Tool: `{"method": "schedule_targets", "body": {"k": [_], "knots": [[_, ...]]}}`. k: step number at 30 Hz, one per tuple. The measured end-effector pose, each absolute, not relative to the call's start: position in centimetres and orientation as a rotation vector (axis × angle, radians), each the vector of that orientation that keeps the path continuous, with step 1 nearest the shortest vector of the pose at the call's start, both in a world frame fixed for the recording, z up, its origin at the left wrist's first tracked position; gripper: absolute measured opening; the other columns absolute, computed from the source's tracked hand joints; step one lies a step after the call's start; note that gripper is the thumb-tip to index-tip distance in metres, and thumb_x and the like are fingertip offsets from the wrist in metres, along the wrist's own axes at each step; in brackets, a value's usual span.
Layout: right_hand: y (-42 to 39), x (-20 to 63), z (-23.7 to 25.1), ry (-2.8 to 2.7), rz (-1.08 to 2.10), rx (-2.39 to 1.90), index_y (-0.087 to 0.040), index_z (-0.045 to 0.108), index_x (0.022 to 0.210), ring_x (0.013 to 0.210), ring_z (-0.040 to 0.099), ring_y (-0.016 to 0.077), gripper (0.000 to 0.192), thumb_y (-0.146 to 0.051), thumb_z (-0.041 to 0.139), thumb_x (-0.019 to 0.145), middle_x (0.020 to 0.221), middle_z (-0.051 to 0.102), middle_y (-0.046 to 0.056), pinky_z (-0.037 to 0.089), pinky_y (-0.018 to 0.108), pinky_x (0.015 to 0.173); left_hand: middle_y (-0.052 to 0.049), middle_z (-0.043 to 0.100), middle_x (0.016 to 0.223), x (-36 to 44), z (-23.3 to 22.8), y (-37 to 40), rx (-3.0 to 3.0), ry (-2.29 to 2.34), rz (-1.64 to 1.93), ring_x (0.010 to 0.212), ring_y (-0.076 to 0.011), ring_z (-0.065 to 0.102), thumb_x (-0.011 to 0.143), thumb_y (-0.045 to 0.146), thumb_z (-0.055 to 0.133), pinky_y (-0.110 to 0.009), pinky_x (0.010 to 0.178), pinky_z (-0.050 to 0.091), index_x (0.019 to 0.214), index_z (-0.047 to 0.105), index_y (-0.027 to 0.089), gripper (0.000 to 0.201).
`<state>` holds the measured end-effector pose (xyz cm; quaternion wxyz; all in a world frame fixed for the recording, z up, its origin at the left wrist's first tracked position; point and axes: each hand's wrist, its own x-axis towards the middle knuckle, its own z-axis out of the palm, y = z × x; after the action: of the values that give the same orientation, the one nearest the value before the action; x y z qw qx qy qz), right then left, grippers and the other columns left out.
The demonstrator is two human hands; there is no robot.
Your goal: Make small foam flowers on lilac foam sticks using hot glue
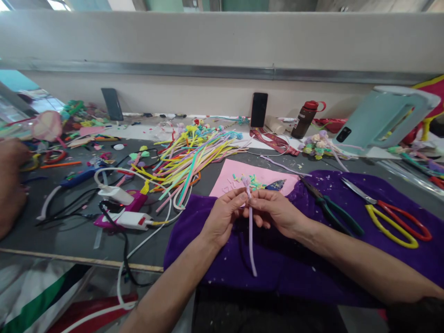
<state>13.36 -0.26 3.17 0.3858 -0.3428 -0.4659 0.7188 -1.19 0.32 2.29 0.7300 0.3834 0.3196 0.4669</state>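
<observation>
Between my two hands is a lilac pipe cleaner with a small bunched head at its top, its stem hanging down toward me. My left hand pinches it just below the head. From the other side my right hand pinches it too, thumb and fingertips pressed together. Beyond my fingers lies a pink sheet strewn with small clipped bits of pipe cleaner. Both hands are over a purple cloth. Green-handled pliers and scissors with red and yellow handles rest on it to the right.
A large pile of coloured pipe cleaners lies left of centre. Nearer sits a magenta power strip with cables. A phone, a dark bottle and a pale green kettle stand at the back. Another person's hand is far left.
</observation>
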Motion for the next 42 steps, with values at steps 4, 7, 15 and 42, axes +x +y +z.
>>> {"method": "schedule_targets", "body": {"k": [4,7,15,42], "knots": [[-0.29,13.59,2.93,-1.203,1.815,-0.914,-0.014,0.054,0.073,0.039,0.050,0.0034,0.022,-0.035,0.061,0.075,0.069,0.065,0.001,0.029,0.012,0.030,-0.002,0.060,0.067,-1.32,2.23,0.54,0.825,0.717,1.073,0.054,-0.0092,0.053,0.072,0.032,0.064,-0.022,0.054,0.043,0.080,0.064,0.011,0.022],[-0.34,13.68,2.75,-1.239,1.801,-0.940,-0.014,0.054,0.073,0.039,0.050,0.0032,0.022,-0.036,0.060,0.076,0.069,0.065,0.000,0.029,0.012,0.031,-0.003,0.061,0.068,-1.42,2.08,0.62,0.825,0.751,1.073,0.054,-0.0091,0.053,0.070,0.031,0.066,-0.021,0.051,0.042,0.080,0.064,0.011,0.023],[-0.50,13.61,2.64,-1.305,1.790,-0.966,-0.014,0.054,0.075,0.039,0.050,0.0033,0.019,-0.033,0.058,0.077,0.069,0.065,0.000,0.030,0.012,0.031,-0.002,0.059,0.067,-1.49,2.06,0.50,0.861,0.801,1.042,0.053,-0.0077,0.052,0.068,0.029,0.068,-0.019,0.049,0.040,0.079,0.065,0.010,0.022],[-0.43,13.67,2.54,-1.372,1.793,-0.997,-0.014,0.053,0.077,0.039,0.051,0.0040,0.020,-0.033,0.059,0.076,0.069,0.065,0.001,0.030,0.012,0.031,-0.001,0.061,0.065,-1.51,1.86,0.52,0.859,0.862,1.085,0.051,-0.0053,0.050,0.064,0.028,0.071,-0.016,0.045,0.038,0.072,0.066,0.011,0.020]]}}
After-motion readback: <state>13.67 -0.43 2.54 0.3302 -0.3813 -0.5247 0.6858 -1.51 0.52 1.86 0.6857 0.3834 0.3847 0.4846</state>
